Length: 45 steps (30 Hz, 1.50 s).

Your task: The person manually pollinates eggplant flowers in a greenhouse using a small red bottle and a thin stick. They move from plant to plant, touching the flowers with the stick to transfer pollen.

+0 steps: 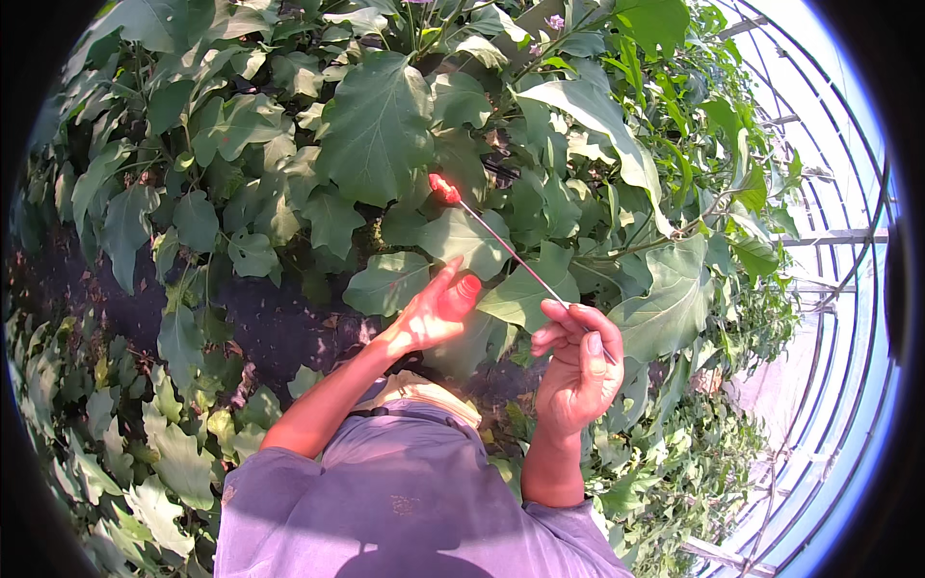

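Note:
My left hand is wrapped around a small red bottle, whose round top faces up beyond my thumb side. Between the thumb and fingers of my right hand is a thin rod. It slants up and to the left, away from me. A bright red tuft or swab covers its far end, above the bottle and apart from it. Behind the tip hangs a large eggplant leaf. Another broad leaf lies just beyond my left fingers.
Dense eggplant foliage fills the far side, with a purple flower near the top. A leafy branch reaches across at right. Dark ground cover runs between rows. Curved greenhouse frame bars stand at the right.

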{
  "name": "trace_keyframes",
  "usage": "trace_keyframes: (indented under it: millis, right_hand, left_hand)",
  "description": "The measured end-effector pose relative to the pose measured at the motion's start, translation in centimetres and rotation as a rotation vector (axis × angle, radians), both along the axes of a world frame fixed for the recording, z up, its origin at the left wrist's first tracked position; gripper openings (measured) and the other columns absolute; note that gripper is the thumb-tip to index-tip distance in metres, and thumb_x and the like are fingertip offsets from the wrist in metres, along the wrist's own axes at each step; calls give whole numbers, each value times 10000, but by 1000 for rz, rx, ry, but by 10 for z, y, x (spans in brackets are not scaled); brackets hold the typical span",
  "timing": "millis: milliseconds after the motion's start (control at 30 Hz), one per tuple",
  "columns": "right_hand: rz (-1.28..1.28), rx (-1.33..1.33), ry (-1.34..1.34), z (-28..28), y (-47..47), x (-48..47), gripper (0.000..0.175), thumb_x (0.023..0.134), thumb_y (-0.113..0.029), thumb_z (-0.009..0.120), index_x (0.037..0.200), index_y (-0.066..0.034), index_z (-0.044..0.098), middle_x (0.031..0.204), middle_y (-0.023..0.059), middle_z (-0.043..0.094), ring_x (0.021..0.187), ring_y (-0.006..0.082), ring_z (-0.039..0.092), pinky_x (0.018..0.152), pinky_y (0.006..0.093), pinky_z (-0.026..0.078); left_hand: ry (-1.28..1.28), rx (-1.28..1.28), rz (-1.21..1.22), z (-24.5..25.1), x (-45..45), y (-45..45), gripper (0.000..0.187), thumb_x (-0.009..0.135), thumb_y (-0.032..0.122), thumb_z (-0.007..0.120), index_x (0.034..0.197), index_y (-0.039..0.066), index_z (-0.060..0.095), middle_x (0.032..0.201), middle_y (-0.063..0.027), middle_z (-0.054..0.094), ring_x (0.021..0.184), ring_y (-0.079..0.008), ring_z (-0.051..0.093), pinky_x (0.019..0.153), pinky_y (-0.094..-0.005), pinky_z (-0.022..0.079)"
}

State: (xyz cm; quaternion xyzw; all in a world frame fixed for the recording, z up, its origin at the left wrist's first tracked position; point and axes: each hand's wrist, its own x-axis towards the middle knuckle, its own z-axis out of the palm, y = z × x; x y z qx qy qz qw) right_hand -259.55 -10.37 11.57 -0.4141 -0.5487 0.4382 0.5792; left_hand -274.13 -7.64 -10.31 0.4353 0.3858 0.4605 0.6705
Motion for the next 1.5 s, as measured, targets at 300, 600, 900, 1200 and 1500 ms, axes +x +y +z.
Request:
trace_keyframes:
  millis: [300,600,900,1200,1500]
  right_hand:
    - [-221,-185,103,-12,24,27,362,1163,-249,505,1362,13,656,1255,221,793,877,201,698,771,323,517]
    - [-421,-116,-67,-18,3,42,373,1156,-233,526,1350,59,653,1202,260,790,855,222,739,760,324,583]
    - [-277,-157,-201,-40,13,27,325,1160,-175,545,1319,71,684,1209,242,795,890,208,750,825,329,593]
    - [-132,-72,-229,-58,61,15,276,1144,-177,600,1238,66,692,1104,218,807,858,191,729,812,322,593]
    - [17,-63,-122,-80,95,13,261,1112,-196,557,1067,31,677,939,164,737,768,180,680,702,299,540]
  left_hand:
    - [71,289,-42,-32,61,23,1026,868,29,800,1764,147,316,1478,-112,642,1303,-220,635,1148,-350,524]
    - [344,261,-627,-7,72,-7,358,914,274,781,1182,37,770,1058,-235,787,1013,-457,741,859,-510,577]
    - [28,269,-493,-4,71,-17,299,1049,240,715,1295,74,686,1134,-110,748,1043,-243,699,886,-398,557]
    - [395,157,-495,7,21,15,567,844,174,823,1368,17,676,1279,-245,746,1186,-435,715,1030,-479,565]
    - [504,71,244,-28,-46,7,555,894,99,851,1412,27,663,1348,-189,754,1209,-324,755,1048,-402,598]
